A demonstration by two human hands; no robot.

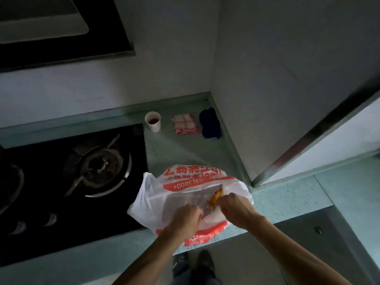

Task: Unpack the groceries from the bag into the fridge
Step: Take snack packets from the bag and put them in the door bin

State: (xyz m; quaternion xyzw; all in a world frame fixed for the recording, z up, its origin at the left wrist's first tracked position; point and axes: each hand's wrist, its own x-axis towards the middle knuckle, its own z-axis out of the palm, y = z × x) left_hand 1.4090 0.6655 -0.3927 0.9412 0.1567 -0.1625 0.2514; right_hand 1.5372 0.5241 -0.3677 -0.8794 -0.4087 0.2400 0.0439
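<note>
Our white and red plastic bag [185,194] on the bench [185,153] beside the stove [72,182], mouth toward us — orange food [214,197] inside, long axis running away from us, left hand [186,220] and right hand [236,208] each gripping the bag's rim, apart.

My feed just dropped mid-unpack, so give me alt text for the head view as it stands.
Both hands, left hand and right hand, grip the mouth of a white and red plastic bag on the pale green counter, with an orange item showing inside. A black gas hob sits to its left; a paper cup, a checked cloth and a dark blue cloth lie behind.
</note>
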